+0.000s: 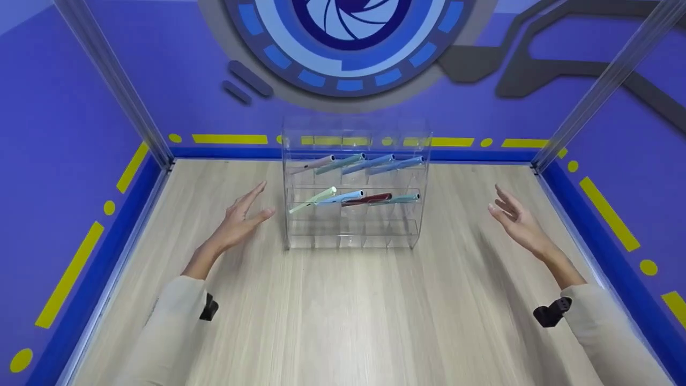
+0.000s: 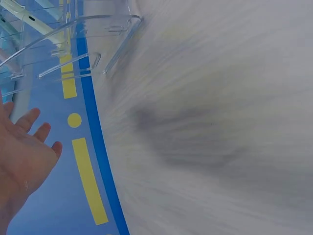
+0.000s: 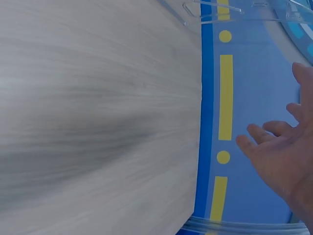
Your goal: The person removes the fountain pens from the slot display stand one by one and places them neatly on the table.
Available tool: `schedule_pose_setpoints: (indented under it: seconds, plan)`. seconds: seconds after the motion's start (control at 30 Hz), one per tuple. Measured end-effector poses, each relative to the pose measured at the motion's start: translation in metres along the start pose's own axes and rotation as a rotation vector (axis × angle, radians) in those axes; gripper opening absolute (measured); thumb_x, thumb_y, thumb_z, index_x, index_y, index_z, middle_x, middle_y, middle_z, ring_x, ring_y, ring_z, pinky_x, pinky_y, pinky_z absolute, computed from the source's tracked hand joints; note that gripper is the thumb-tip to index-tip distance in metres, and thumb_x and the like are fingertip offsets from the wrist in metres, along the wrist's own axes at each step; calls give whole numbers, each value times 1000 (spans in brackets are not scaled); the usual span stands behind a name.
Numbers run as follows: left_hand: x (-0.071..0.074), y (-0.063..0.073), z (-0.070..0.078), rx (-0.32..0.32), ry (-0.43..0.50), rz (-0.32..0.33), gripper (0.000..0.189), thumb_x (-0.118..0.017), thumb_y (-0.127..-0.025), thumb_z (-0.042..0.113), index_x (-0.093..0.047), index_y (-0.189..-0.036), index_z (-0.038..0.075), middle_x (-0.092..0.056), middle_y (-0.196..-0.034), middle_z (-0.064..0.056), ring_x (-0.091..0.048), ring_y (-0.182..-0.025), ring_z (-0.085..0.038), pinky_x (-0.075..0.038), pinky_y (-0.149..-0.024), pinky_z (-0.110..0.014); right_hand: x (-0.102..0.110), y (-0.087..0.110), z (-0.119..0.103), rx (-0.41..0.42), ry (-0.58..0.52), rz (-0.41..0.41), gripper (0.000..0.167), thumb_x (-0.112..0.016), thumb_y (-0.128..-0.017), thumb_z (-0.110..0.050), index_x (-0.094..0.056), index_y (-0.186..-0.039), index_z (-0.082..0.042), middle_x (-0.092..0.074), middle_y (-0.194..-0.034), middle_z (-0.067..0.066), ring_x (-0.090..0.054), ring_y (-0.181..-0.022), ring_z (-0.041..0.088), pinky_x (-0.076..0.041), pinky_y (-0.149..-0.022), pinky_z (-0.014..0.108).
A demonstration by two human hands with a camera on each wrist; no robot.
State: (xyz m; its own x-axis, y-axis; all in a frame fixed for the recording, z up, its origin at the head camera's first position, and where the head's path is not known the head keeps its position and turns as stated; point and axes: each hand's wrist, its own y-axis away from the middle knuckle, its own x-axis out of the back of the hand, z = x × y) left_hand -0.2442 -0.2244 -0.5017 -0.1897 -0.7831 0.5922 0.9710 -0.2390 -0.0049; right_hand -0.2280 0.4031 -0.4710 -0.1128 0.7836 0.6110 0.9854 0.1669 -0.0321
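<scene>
A clear acrylic rack [image 1: 352, 228] with tiered compartments stands at the back middle of the table. Several pens lie slanted in its two upper tiers, among them a dark red pen [image 1: 367, 200], a pale green pen [image 1: 313, 200] and a blue pen [image 1: 396, 165]. Just left of the rack, my left hand [image 1: 236, 222] hovers with fingers extended, touching nothing. My right hand [image 1: 517, 222] is farther off on the rack's right side, fingers loosely spread and holding nothing. In the left wrist view, a white pen [image 2: 29, 18] shows through the clear plastic.
The wood-grain table [image 1: 343, 311] is bounded by a blue back wall [image 1: 214, 115] and blue side walls with yellow marks. Clear vertical posts [image 1: 115, 80] stand at the back corners. A small black device [image 1: 552, 312] sits on each sleeve.
</scene>
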Motion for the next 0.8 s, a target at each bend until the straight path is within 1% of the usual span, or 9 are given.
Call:
schedule_pose_setpoints:
  seconds: [0.07, 0.13, 0.2, 0.27, 0.37, 0.43, 0.57, 0.67, 0.8]
  plan:
    - [-5, -1, 0, 3, 44, -14, 71, -58, -103, 47, -24, -164, 31, -22, -171, -7, -11, -159, -40, -8, -120, -75, -5, 3, -2, 25, -15, 5, 63, -49, -110, -25, -21, -164, -9, -28, -166, 24, -37, -150, 38, -44, -108, 14]
    - [-10, -3, -1, -2, 82, -21, 68, -58, -104, 44, -28, -163, 27, -24, -170, -8, -14, -158, -39, -11, -122, -73, -10, 6, -4, 55, -44, 11, 60, -50, -109, -22, -26, -162, -7, -33, -164, 24, -45, -146, 23, -39, -96, 0]
    - [-14, -6, 0, -19, 120, -21, 66, -58, -104, 41, -31, -162, 22, -28, -169, -9, -18, -158, -37, -13, -124, -69, -14, 7, -6, 90, -69, 28, 57, -52, -108, -19, -32, -160, -5, -41, -160, 19, -50, -138, 8, -41, -96, 0]
    - [-19, -11, 1, -34, 168, -17, 66, -59, -105, 37, -32, -162, 19, -31, -168, -11, -23, -157, -35, -16, -125, -64, -18, 8, -7, 133, -85, 50, 53, -54, -107, -16, -38, -157, -4, -49, -154, 8, -53, -130, -3, -43, -97, 2]
    - [-25, -16, 2, -47, 228, -11, 63, -59, -105, 31, -35, -160, 13, -35, -165, -14, -28, -155, -34, -18, -126, -60, -25, 8, -10, 202, -98, 71, 48, -57, -105, -11, -46, -151, -1, -55, -143, -13, -58, -124, -5, -46, -97, 5]
    - [-29, -19, 3, -41, 258, -10, 61, -61, -105, 29, -38, -158, 12, -38, -163, -15, -31, -153, -34, -22, -125, -57, -30, 10, -11, 240, -102, 74, 46, -57, -104, -6, -49, -148, 1, -57, -137, -20, -61, -121, -4, -48, -95, 6]
    - [-38, -25, 4, -26, 323, -2, 59, -62, -104, 27, -41, -156, 10, -43, -160, -16, -36, -151, -33, -30, -123, -53, -42, 14, -14, 273, -125, 69, 43, -60, -100, 2, -54, -143, 4, -63, -129, -20, -65, -114, -3, -51, -92, 8]
    - [-42, -28, 2, -12, 388, 7, 60, -60, -105, 24, -37, -158, 9, -42, -160, -19, -36, -151, -34, -31, -123, -52, -52, 11, -20, 286, -128, 42, 41, -62, -100, 1, -57, -140, 3, -67, -124, -16, -66, -111, -1, -52, -91, 9]
    - [-42, -30, -2, 25, 449, 6, 63, -58, -106, 22, -29, -161, 10, -37, -162, -20, -33, -153, -35, -31, -123, -53, -63, 0, -32, 315, -127, -2, 38, -62, -100, 0, -60, -138, 2, -69, -121, -11, -67, -108, 1, -53, -89, 11]
